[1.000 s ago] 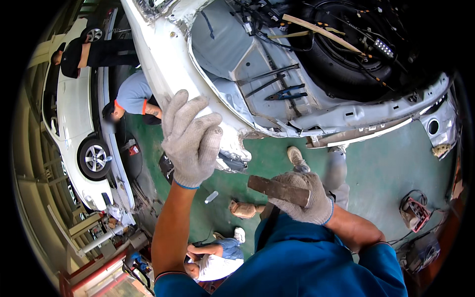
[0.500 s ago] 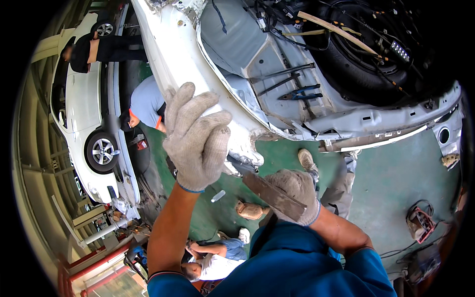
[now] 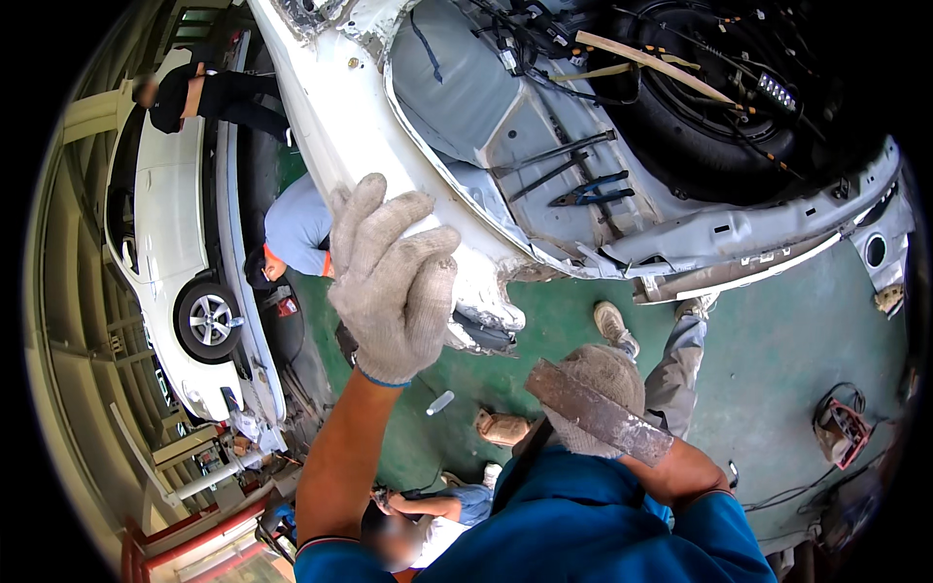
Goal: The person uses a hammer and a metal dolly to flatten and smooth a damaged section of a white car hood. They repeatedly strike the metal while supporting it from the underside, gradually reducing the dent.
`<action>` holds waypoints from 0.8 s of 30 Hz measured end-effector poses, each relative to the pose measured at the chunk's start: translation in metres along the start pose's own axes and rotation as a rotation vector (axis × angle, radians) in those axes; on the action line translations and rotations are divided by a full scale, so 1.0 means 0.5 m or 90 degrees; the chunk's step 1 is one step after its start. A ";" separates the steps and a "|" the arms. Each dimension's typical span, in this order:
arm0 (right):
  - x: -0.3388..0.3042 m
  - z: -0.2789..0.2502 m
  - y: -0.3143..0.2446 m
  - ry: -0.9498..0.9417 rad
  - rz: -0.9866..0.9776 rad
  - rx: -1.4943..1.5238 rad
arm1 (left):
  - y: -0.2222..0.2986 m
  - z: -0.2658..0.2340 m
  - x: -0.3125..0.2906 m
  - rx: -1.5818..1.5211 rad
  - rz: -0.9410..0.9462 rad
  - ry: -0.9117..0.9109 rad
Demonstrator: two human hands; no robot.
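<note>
My left hand [image 3: 394, 282], in a grey knitted glove, lies over the white car body panel [image 3: 335, 117] with its fingers slightly bent and apart. Nothing shows in its grasp. My right hand [image 3: 601, 381], gloved alike, is closed on a flat, worn metal bar [image 3: 603, 413], held close in front of my body. The bar slants from upper left to lower right across the glove. Ahead of the bar, the panel ends in a torn, dented corner [image 3: 491, 325], apart from it. The fingertips' contact with the panel is partly hidden.
Blue-handled pliers [image 3: 593, 189] and long dark tools lie in the opened car trunk [image 3: 544, 126], beside a tire [image 3: 680, 87] and loose wiring. Several people are nearby, one crouching [image 3: 296, 228] at the left. A red-framed machine [image 3: 844, 428] with cables stands on the green floor.
My right hand and the metal bar have drawn back toward my body and to the right, away from the panel's corner. My left hand stays at nearly the same place on the panel.
</note>
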State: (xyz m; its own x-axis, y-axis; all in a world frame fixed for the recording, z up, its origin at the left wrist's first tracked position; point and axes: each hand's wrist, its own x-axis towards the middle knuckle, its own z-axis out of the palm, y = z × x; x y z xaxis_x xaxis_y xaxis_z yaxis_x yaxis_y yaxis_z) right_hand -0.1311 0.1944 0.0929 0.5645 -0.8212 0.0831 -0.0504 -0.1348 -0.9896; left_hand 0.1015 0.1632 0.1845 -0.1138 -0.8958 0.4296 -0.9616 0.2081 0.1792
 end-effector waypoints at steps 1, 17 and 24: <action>0.000 0.007 0.007 0.008 -0.018 0.005 | 0.001 0.000 0.000 0.002 -0.001 0.001; 0.022 -0.027 -0.001 0.032 -0.146 0.135 | 0.004 0.004 0.004 -0.015 0.002 0.000; -0.010 -0.082 -0.032 0.012 0.126 0.507 | 0.002 0.002 -0.008 -0.027 -0.012 0.009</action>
State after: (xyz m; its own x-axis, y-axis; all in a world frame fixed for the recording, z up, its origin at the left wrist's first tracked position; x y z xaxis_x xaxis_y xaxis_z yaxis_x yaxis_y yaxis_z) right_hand -0.1671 0.1779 0.1129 0.5919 -0.7988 -0.1074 0.4560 0.4417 -0.7727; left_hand 0.1009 0.1665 0.1824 -0.0918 -0.8945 0.4375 -0.9520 0.2077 0.2249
